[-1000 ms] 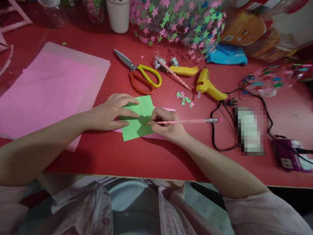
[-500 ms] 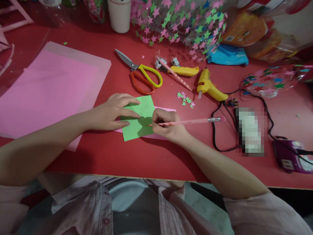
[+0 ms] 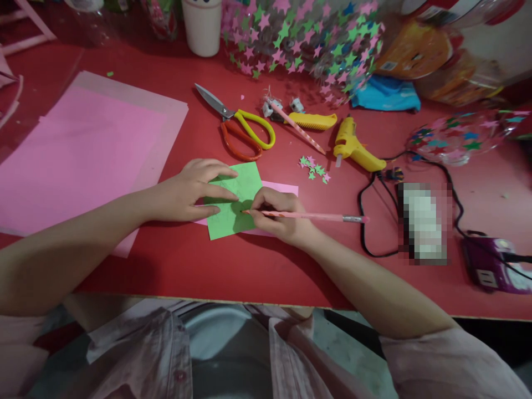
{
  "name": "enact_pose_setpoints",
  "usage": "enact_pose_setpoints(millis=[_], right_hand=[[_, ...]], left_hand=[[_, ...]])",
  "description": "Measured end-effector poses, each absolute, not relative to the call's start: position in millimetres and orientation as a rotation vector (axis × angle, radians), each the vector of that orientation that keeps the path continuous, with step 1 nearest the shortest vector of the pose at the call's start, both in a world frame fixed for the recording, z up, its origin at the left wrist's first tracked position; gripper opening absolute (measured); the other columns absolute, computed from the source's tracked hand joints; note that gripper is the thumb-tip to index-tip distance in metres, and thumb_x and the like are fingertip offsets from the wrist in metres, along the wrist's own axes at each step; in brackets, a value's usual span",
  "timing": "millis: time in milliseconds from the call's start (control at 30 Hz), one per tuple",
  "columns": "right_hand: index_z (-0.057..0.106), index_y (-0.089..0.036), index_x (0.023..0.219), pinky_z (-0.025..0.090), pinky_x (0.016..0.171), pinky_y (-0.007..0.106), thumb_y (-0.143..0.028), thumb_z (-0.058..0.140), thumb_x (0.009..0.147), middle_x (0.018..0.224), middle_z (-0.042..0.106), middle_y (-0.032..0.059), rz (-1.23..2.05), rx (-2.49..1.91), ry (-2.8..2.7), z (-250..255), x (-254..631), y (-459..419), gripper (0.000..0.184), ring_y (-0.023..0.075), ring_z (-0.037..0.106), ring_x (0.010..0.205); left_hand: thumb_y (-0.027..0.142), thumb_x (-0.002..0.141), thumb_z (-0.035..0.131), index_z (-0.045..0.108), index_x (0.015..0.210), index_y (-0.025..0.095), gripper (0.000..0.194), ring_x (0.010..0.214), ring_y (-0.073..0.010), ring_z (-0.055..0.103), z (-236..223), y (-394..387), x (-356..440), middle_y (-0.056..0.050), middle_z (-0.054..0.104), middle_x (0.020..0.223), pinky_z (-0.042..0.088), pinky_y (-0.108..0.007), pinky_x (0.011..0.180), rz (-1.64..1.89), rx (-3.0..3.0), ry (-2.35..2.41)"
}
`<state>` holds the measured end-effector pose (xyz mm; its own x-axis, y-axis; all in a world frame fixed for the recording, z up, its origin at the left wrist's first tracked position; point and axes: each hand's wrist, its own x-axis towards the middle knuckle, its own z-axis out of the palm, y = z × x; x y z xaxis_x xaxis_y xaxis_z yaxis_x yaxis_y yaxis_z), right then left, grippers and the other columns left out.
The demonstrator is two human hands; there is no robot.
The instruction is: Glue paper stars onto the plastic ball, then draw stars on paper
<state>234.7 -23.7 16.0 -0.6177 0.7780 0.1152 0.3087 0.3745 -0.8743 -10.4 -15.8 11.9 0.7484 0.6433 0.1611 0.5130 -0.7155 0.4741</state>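
Centrally in frame, the pencil (image 3: 320, 216) is pinched crosswise by the right hand (image 3: 291, 228), tip leftward at green paper (image 3: 226, 226) steadied under the left hand (image 3: 189, 191), fingers apart.

The pinkish shirt (image 3: 147, 357) has short, loose sleeves (image 3: 446, 360).

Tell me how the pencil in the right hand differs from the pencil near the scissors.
The held pencil is gripped in the right hand over green paper; the loose pencil lies untouched near the scissors. The held pencil runs nearly level across the picture, while the loose pencil slants down to the right. Both are slim and pink.
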Motion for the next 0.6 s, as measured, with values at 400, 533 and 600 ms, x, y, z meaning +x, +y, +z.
enact_pose_setpoints(millis=[400,533,600], right_hand=[[0.05,-0.019,0.072,0.03,0.052,0.019,-0.016,0.053,0.078,0.06,0.049,-0.0063,1.149,-0.934,-2.177,15.5,234.6,-25.3,0.008,0.0057,0.039,0.054],[0.05,-0.019,0.072,0.03,0.052,0.019,-0.016,0.053,0.078,0.06,0.049,-0.0061,1.143,-0.957,-2.187,16.5,234.2,-26.6,0.007,0.0057,0.04,0.054],[0.05,-0.019,0.072,0.03,0.052,0.02,-0.015,0.053,0.077,0.06,0.049,-0.0061,1.128,-0.973,-2.183,17.3,233.9,-27.5,0.008,0.0057,0.039,0.054]], left_hand=[[0.034,0.089,0.053,0.067,0.117,0.029,0.031,0.128,-0.0303,0.042,13.4,-15.3,-10.1,-0.009,0.05,0.139,0.031,-0.052,0.108,0.426,2.558,0.88],[0.033,0.09,0.053,0.068,0.117,0.027,0.031,0.127,-0.0314,0.042,13.7,-15.5,-10.1,-0.012,0.049,0.139,0.031,-0.054,0.106,0.425,2.572,0.865],[0.035,0.09,0.052,0.068,0.116,0.027,0.032,0.127,-0.0315,0.042,13.3,-15.7,-10.2,-0.012,0.049,0.139,0.031,-0.053,0.106,0.434,2.568,0.861]])
